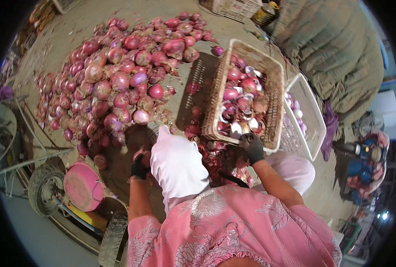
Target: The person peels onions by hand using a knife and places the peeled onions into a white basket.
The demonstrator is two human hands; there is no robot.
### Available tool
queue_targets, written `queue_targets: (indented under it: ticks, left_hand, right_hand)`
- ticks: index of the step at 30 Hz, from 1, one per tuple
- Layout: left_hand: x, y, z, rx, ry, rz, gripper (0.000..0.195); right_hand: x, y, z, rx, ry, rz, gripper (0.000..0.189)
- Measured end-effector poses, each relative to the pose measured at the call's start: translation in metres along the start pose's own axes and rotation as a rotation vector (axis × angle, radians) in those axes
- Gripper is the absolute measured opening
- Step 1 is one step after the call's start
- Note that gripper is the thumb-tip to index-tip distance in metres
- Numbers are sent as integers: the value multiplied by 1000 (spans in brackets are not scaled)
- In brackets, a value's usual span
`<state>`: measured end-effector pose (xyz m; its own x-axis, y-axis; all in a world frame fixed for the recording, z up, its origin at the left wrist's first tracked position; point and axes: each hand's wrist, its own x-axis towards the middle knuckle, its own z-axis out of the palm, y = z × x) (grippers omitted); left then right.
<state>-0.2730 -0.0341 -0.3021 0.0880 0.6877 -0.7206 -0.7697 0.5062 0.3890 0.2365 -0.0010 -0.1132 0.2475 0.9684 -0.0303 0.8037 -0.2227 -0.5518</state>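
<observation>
My left hand (140, 166), in a dark glove, is low beside my left knee, its fingers around a red onion (145, 158). My right hand (252, 147), gloved too, is at the near rim of a worn plastic crate (280, 100); its fingertips are partly hidden, and whether it grips anything cannot be told. In the crate lie red onions (248, 85) with cut pieces and skins. A large heap of unpeeled red onions (120, 81) spreads over the floor ahead and to the left. Loose onion skins (214, 157) lie between my legs.
A white crate (313, 133) with peeled onions stands right of the worn one. At the left are a pink basin (83, 187) and wheels (46, 190). Another crate (236, 9) and a jug (265, 14) stand at the far side, near a large draped cloth (331, 50).
</observation>
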Motion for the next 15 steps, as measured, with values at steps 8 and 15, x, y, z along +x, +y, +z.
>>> queue_targets:
  ticks: [8,15]
  left_hand:
    - [-163,87,132,-325,-662,186,73]
    - [-266,155,237,-223,-785,232,80]
  right_hand:
    - [-1,-10,-8,-62,29,-10,24]
    - [-9,-1,-27,326,-7,9,32]
